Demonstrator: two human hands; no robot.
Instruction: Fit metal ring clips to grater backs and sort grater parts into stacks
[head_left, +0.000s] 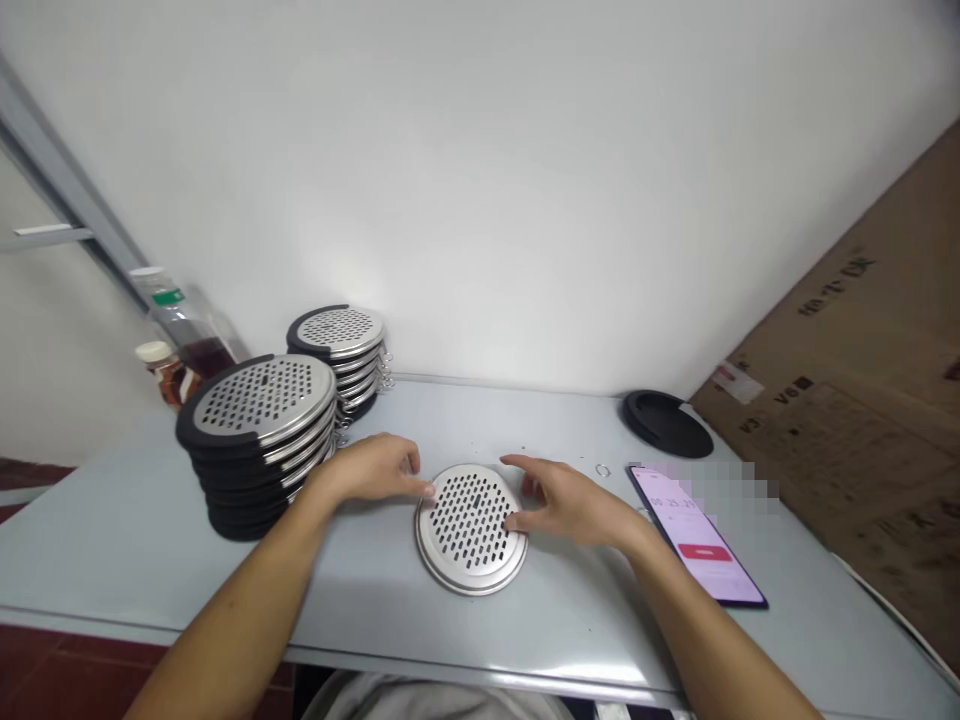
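A round perforated metal disc [471, 528] lies flat on the table in front of me, its slotted face up. At its upper left rim is my left hand [379, 466], thumb stretched to the edge and the other fingers bent, apart from the thumb. My right hand [562, 497] is over the disc's right side, index finger extended and thumb tip on or just above the slotted face. Neither hand grips the disc. To the left stands a tall stack of similar discs [259, 400] with black rims, and behind it a second stack [341, 330] with small wire rings.
A black round part [667, 424] sits at the back right, with a small metal ring [602, 470] nearby. A phone [697, 535] showing a timer lies right of my arm. Bottles [187, 325] stand at far left; a cardboard box [855, 400] borders the right.
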